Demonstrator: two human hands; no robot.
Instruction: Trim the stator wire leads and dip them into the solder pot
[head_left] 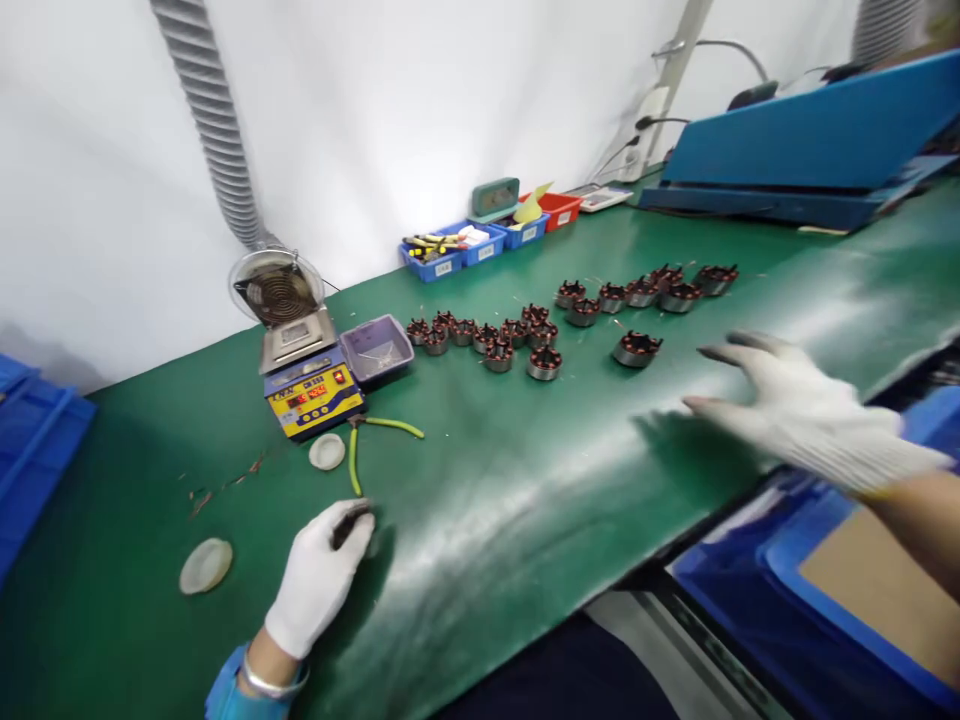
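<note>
My left hand (321, 575), in a white glove, rests low over the green table (480, 540) with its fingers curled in. A dark patch shows between thumb and fingers; whether it is an object or soiled glove I cannot make out. Just beyond it lie pliers (355, 455) with green handles. My right hand (787, 405), gloved too and slightly blurred, hovers above the table with fingers apart and nothing in them. Nearest to it is a single motor stator (637, 349) with copper windings. Several more stators (544, 363) stand grouped farther left and back.
A soldering pot (315, 395) with a lit display stands beside a purple tray (376, 350). Two whitish round lids (206, 566) lie at left. Small blue bins (431, 262) and a red bin (559, 210) line the wall. Blue crates (862, 560) sit below the right edge.
</note>
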